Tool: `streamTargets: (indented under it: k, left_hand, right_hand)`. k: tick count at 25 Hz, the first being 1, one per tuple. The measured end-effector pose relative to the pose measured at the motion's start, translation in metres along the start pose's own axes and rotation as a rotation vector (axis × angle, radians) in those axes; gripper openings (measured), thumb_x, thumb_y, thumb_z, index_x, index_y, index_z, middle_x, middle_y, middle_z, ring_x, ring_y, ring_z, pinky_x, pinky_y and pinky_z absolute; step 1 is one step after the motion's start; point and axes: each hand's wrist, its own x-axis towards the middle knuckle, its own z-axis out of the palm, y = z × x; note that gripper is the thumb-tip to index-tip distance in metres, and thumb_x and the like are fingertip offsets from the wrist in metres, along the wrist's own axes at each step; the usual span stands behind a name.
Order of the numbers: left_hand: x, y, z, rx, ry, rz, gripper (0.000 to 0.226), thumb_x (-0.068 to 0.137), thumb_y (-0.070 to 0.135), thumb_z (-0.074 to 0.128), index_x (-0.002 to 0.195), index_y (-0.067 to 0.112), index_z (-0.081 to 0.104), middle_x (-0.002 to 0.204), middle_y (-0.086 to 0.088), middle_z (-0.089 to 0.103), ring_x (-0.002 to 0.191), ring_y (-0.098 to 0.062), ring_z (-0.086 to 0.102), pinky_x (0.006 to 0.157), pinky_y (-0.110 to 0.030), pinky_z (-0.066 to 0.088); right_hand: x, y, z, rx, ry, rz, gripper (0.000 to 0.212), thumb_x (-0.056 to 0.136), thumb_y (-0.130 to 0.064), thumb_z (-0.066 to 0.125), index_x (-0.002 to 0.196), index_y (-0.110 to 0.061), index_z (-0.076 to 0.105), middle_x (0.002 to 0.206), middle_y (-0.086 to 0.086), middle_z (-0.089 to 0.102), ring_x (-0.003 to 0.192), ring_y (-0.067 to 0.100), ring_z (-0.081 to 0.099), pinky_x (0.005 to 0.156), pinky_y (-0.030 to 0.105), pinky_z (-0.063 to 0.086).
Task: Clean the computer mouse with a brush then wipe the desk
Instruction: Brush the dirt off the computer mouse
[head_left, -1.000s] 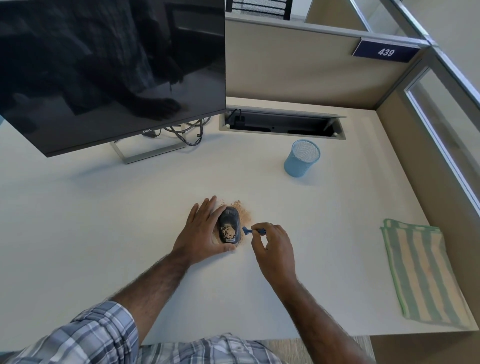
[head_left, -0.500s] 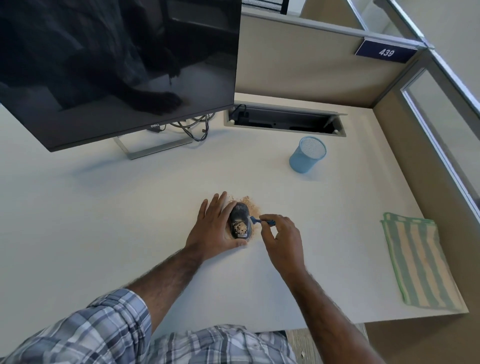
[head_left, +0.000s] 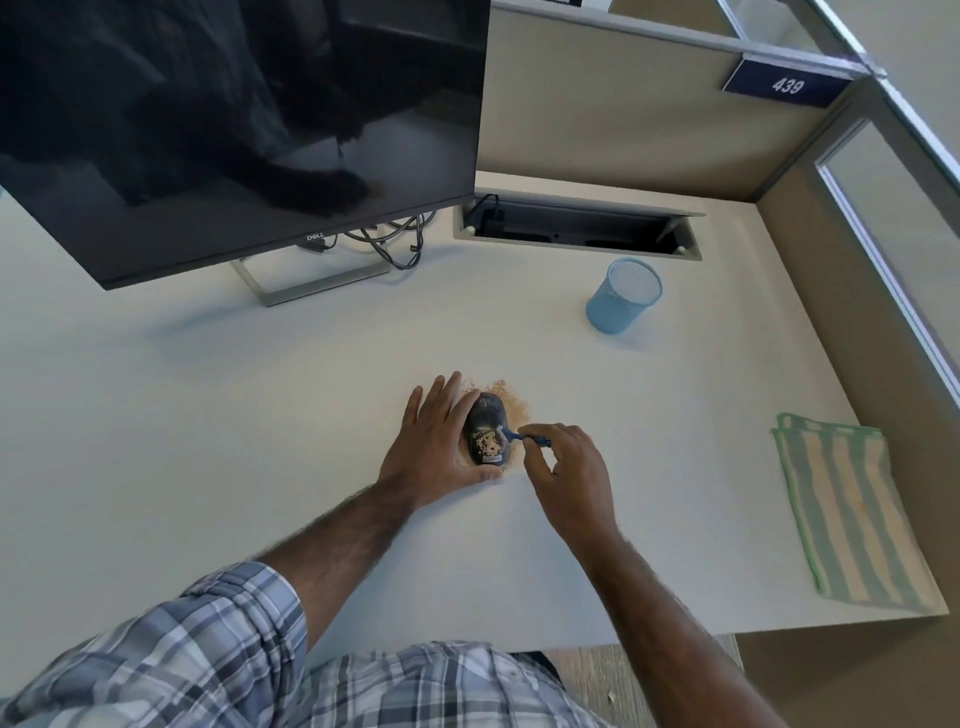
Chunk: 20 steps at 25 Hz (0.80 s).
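While a plaid sleeve (head_left: 208, 649) filled the lower left of the frame, both bare forearms reached up to frame centre. Left hand (head_left: 436, 447): fingers lay along the left flank of the mouse (head_left: 485, 415) and the thumb curled round its near end, holding it against the desk (head_left: 208, 441). Right hand (head_left: 566, 478): thumb and forefinger pinched the brush (head_left: 525, 436), the other fingers loosely curled.

Mouse: at frame centre, between the two hands, its long axis running from bottom to top of the frame with a slight lean to the right. Pale grit (head_left: 488, 442) sat on its lower half. Brush: lay crosswise to that axis, handle to the right, head at the mouse's right edge about mid-length. Contact appeared made but was too small to confirm. The soiled patch thus lay just left of and below the brush head, on the right hand's side. The next stroke would probably need to run across the mouse's width toward its lower end.

More grit lay on the desk just above and right of the mouse. Further off were a striped cloth (head_left: 847, 514) at the right edge, well apart from both hands but nearer the right one, a blue mesh cup (head_left: 623, 304) above centre, and a dark monitor (head_left: 234, 130) at upper left.
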Motion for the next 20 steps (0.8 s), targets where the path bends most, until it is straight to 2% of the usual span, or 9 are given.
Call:
streamTargets:
  k: [2,5,8,11,16,18,20]
  left_hand:
    - [0.000,0.001,0.000,0.008,0.004,-0.002,0.117,0.071,0.092,0.052,0.160,0.024,0.020,0.173,-0.005,0.002,0.159,-0.024,-0.004,0.128,-0.051,0.000]
    - [0.002,0.000,0.001,0.005,0.017,0.008,0.117,0.070,0.093,0.052,0.159,0.023,0.021,0.173,-0.005,0.003,0.159,-0.025,-0.002,0.128,-0.052,0.001]
    - [0.002,-0.001,0.002,0.015,0.011,0.006,0.118,0.070,0.094,0.051,0.159,0.023,0.020,0.173,-0.005,0.002,0.159,-0.025,-0.003,0.128,-0.051,0.001]
    - [0.003,-0.002,0.004,0.018,0.013,0.010,0.118,0.070,0.096,0.048,0.159,0.023,0.019,0.173,-0.005,0.003,0.159,-0.024,-0.003,0.128,-0.052,0.001]
    - [0.003,-0.003,0.004,0.019,0.013,0.011,0.119,0.069,0.100,0.036,0.159,0.024,0.018,0.173,-0.005,0.003,0.159,-0.024,-0.003,0.128,-0.052,0.001]
    - [0.003,-0.002,0.003,0.017,0.015,0.014,0.120,0.069,0.100,0.035,0.159,0.023,0.018,0.173,-0.005,0.002,0.159,-0.024,-0.004,0.128,-0.052,0.000]
    - [0.002,-0.003,0.003,0.013,0.019,0.017,0.120,0.069,0.100,0.035,0.159,0.023,0.018,0.173,-0.006,0.003,0.159,-0.024,-0.003,0.128,-0.052,0.000]
  right_hand:
    - [-0.001,-0.004,0.001,-0.021,-0.029,-0.017,0.017,0.094,-0.022,0.061,0.104,-0.025,0.074,0.097,-0.013,0.072,0.089,0.000,0.052,0.077,0.024,0.043]
    - [0.002,-0.006,-0.002,-0.052,-0.017,0.006,0.019,0.092,-0.024,0.057,0.100,-0.023,0.075,0.094,-0.010,0.073,0.087,0.009,0.058,0.079,0.034,0.049]
    - [0.004,-0.010,-0.002,-0.054,-0.039,-0.020,0.022,0.094,-0.029,0.055,0.103,-0.024,0.074,0.095,-0.010,0.073,0.089,0.011,0.059,0.080,0.034,0.048]
    - [0.004,-0.011,-0.002,-0.102,-0.031,-0.001,0.014,0.094,-0.021,0.061,0.099,-0.022,0.074,0.093,-0.008,0.073,0.088,0.014,0.061,0.081,0.039,0.050]
    - [0.004,-0.012,-0.002,-0.093,-0.072,-0.032,0.016,0.095,-0.024,0.060,0.102,-0.024,0.074,0.096,-0.009,0.073,0.090,0.013,0.060,0.083,0.036,0.048]
    - [0.004,-0.012,-0.002,-0.103,-0.039,-0.010,0.016,0.095,-0.022,0.060,0.101,-0.022,0.074,0.096,-0.008,0.074,0.089,0.015,0.061,0.083,0.039,0.049]
    - [0.002,-0.013,-0.001,-0.086,-0.032,-0.035,0.015,0.096,-0.022,0.062,0.104,-0.023,0.075,0.099,-0.009,0.074,0.092,0.013,0.061,0.085,0.035,0.048]
